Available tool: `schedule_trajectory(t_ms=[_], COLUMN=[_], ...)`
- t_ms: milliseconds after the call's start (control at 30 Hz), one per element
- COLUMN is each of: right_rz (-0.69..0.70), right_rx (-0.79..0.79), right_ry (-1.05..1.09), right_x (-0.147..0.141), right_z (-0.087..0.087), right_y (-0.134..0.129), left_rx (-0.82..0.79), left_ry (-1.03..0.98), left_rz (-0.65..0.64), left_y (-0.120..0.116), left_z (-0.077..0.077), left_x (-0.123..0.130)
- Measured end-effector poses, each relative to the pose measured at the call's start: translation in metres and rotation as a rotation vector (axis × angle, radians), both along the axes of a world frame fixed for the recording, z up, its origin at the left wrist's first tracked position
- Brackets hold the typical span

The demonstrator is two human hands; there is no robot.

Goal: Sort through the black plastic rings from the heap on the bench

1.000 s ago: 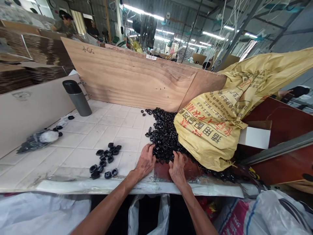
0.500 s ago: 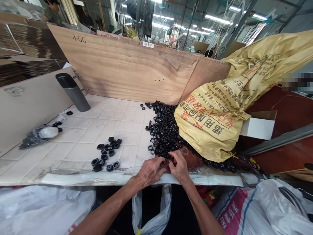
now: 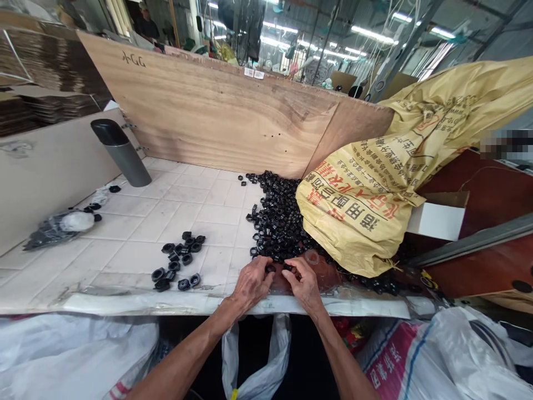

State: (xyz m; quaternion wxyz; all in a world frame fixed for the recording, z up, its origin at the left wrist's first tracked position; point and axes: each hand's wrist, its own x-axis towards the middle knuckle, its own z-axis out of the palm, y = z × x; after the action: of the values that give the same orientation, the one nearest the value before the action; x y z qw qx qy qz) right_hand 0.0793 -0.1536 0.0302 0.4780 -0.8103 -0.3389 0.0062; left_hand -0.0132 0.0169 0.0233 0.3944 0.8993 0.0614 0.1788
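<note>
My left hand point(image 3: 255, 280) is closed at the table's front edge, thumb and fingers pinching a small black plastic ring point(image 3: 270, 268). Just to its right, my right hand point(image 3: 305, 282) pinches another black plastic piece point(image 3: 287, 267) between thumb and forefinger. A short gap separates the two pieces. Right beyond my fingertips spreads a large pile of black plastic rings point(image 3: 277, 216). Off to the left lies a small group of looser black ring-shaped parts point(image 3: 182, 254) on the white tabletop point(image 3: 137, 228).
A yellow woven sack point(image 3: 358, 205) rests on the pile's right side. At the left stand a grey bottle point(image 3: 122, 155) and a plastic bag of dark parts point(image 3: 60, 228). A wooden board point(image 3: 216, 111) closes off the back. White sacks point(image 3: 75, 355) sit below the front edge.
My hands have moved slightly apart, and a black piece now shows in each. The view has shifted a little.
</note>
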Motion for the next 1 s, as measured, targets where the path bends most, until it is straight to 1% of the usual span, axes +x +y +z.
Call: schedule_trajectory(t_ms=[100, 200, 267, 400, 467, 533, 633, 767, 867, 933, 1000], right_rz=[-0.047, -0.047, -0.036, -0.052, -0.066, -0.075, -0.057, -0.035, 0.008, 0.018, 0.013], right_rx=[0.12, 0.182, 0.186, 0.255, 0.297, 0.289, 0.237, 0.241, 0.23, 0.234, 0.244], right_ry=[0.208, 0.391, 0.423, 0.478, 0.502, 0.479, 0.433, 0.388, 0.36, 0.323, 0.295], right_x=[0.002, 0.003, 0.002, -0.005, -0.009, -0.012, -0.014, -0.014, -0.015, -0.016, -0.016], right_z=[0.0, 0.003, 0.007, 0.012, 0.011, 0.008, 0.006, 0.004, 0.005, 0.007, 0.008], right_y=[-0.001, -0.001, 0.0, 0.01, 0.015, 0.019, 0.021, 0.02, 0.02, 0.02, 0.021], left_rx=[-0.229, -0.391, -0.521, -0.927, -1.03, -1.033, -0.995, -0.907, -0.851, -0.865, -0.913], left_ry=[-0.011, -0.033, -0.015, 0.066, 0.075, 0.079, 0.081, 0.013, -0.027, -0.023, -0.002], left_rz=[-0.022, -0.08, -0.104, -0.149, -0.158, -0.139, -0.122, -0.142, -0.148, -0.13, -0.108], left_y=[0.003, 0.005, 0.006, 0.005, 0.006, 0.006, 0.008, 0.008, 0.007, 0.007, 0.007], left_z=[0.003, 0.006, 0.008, 0.008, 0.009, 0.011, 0.014, 0.012, 0.011, 0.011, 0.012], left_x=[0.0, 0.001, 0.002, 0.004, 0.004, 0.003, 0.002, 0.002, 0.002, 0.002, 0.002])
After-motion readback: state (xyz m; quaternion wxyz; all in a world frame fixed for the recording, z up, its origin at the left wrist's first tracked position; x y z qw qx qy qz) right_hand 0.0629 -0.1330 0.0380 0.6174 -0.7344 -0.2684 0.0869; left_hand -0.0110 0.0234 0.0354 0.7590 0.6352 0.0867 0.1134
